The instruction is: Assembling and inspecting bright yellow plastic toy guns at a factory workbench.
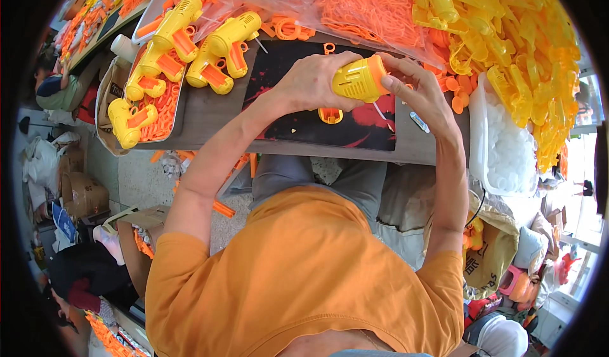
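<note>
Over the mat, my left hand (307, 81) is closed around a yellow plastic toy gun body (355, 82) with slotted vents. My right hand (422, 90) has its thumb and fingers on the orange ring-shaped end piece (380, 71) at the toy's right end. An orange handle piece (330, 115) shows below the toy; whether it is attached cannot be made out. A thin white stick (380, 111) sticks out beneath my right hand. Below both hands lies a black mat (285, 123) with red splashes. Several similar yellow-and-orange toy guns (229, 37) lie to the left.
An open box (179, 119) of small orange parts stands on the left, toy guns on top. Bagged orange pieces (374, 18) line the back. Yellow parts (501, 40) are heaped at right, above a white tub (480, 135) of translucent pieces. Another person (60, 87) is at far left.
</note>
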{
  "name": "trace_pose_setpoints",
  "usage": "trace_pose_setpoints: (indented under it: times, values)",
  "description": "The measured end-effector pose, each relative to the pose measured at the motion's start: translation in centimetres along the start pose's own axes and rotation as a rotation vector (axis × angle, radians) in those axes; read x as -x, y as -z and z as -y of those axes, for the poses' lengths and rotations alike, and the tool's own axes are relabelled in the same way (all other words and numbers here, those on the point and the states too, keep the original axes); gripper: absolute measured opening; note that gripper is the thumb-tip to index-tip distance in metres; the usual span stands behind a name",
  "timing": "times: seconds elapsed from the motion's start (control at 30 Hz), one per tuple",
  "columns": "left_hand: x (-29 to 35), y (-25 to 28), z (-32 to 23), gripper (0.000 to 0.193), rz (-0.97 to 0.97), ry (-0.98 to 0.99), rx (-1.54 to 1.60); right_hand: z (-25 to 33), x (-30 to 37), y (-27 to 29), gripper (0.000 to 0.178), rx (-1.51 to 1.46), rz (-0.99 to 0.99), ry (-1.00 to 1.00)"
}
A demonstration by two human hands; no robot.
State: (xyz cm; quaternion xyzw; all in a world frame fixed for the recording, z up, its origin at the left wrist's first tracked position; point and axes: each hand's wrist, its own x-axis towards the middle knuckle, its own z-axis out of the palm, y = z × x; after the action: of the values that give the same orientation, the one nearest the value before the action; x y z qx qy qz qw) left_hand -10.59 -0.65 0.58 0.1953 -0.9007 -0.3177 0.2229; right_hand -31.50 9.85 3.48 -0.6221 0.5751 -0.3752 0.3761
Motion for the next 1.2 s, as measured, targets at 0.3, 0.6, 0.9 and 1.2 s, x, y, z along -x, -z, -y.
trace_pose_setpoints:
  times: [0.3, 0.6, 0.9, 1.2]
  values:
    - [-0.2, 0.0, -0.2, 0.075, -0.006, -0.005, 0.047, -0.2, 0.1, -0.7, 0.05, -0.06, -0.141, -0.103]
    - [3.3, -1.3, -2.4, 0.068, 0.08, -0.333, -0.119, 1.5, 2.1, -4.9, 0.039, -0.083, -0.009, 0.054]
    - [2.6, -1.0, -2.1, 0.067, 0.141, -0.268, -0.095, 0.6, 0.9, -5.8, 0.038, -0.123, -0.181, 0.234]
    - [7.5, 1.0, -0.1, 0.063, -0.274, 0.291, 0.907, -5.2, -3.1, -1.6, 0.027, 0.301, -0.251, -0.121]
